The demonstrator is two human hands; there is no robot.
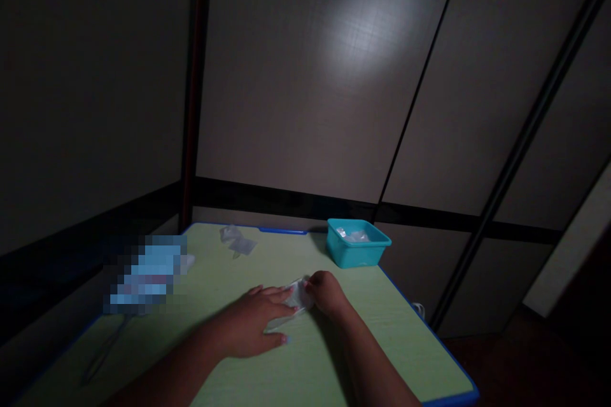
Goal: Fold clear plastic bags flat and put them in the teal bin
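A small clear plastic bag [300,297] lies flat on the light green table [382,343]. My left hand [252,319] rests palm down over its near left part, fingers spread. At the bag's far right end, my right hand [325,292] has its fingers pinched together on the edge. Whether anything is inside the bag is too dim to tell. Beyond my right hand stands a turquoise plastic basket [359,257] with clear plastic packets [356,236] in it.
Crumpled clear plastic pieces [242,245] lie near the table's far left corner. A blurred-out blue item [153,273] sits at the left edge, with a thin cord [102,353] trailing from it. Dark panelled doors [296,108] rise behind the table.
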